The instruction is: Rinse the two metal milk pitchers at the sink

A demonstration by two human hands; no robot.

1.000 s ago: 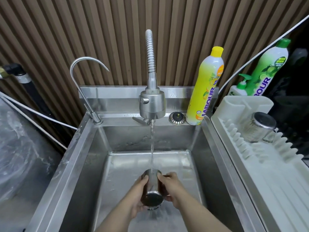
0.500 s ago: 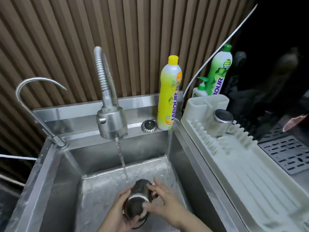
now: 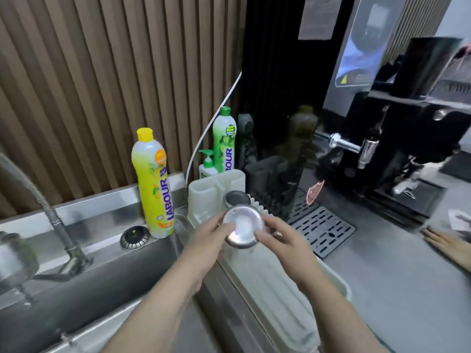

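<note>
Both my hands hold one metal milk pitcher [image 3: 245, 226] upside down, its round shiny base facing me, just over the white drying rack [image 3: 277, 289] to the right of the sink [image 3: 84, 289]. My left hand [image 3: 212, 238] grips its left side and my right hand [image 3: 283, 240] its right side. The second metal pitcher [image 3: 235, 197] stands upside down on the rack right behind the held one, partly hidden by it. The faucet [image 3: 46, 207] is at the left edge.
A yellow dish soap bottle [image 3: 154, 184] stands on the sink ledge beside a drain plug [image 3: 135, 237]. A green bottle [image 3: 224, 138] and a pump bottle [image 3: 207, 165] stand behind the rack's cup holder. A black coffee machine [image 3: 397, 149], a drip grate [image 3: 322, 229] and another person's hand [image 3: 448, 244] lie right.
I have lifted the pitcher out of the water stream in the sink and carried it right, over the drying rack, base up. My view has swung right towards the coffee machine.
</note>
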